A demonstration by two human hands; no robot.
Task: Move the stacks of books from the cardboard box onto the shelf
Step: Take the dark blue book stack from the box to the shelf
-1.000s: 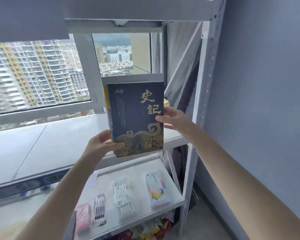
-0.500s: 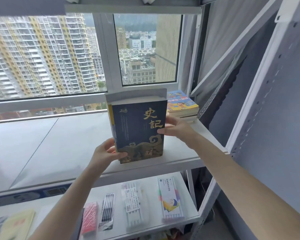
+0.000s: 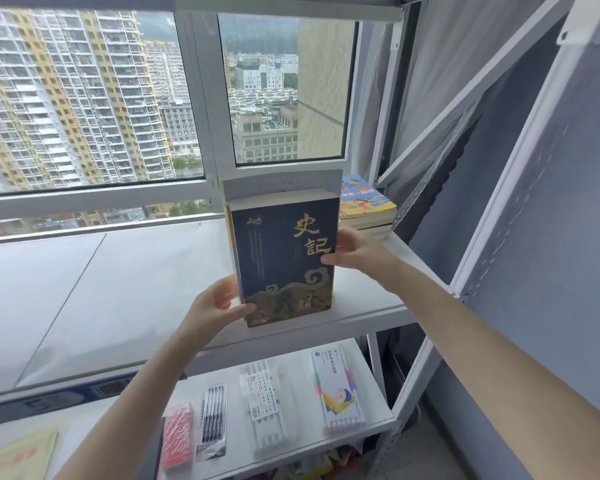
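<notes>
One stack of books (image 3: 284,258), at least two counted, is held upright at the shelf's (image 3: 136,289) front edge, long axis vertical, cover facing the camera, gripped at its sides by the left hand (image 3: 219,303) and right hand (image 3: 357,252), while one flat pile (image 3: 368,209) is seen at the back-right corner.

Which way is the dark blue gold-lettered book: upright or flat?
Upright: the dark blue gold-lettered book stands on its bottom edge on the white shelf, left hand and right hand gripping its sides.

The stack of books (image 3: 281,261) shows a navy cover with gold characters and gold cloud swirls (yellow edges peek out behind). The shelf (image 3: 136,289) is white, the flat books (image 3: 364,199) have an orange cartoon cover, and the pack (image 3: 177,434) below is red
</notes>
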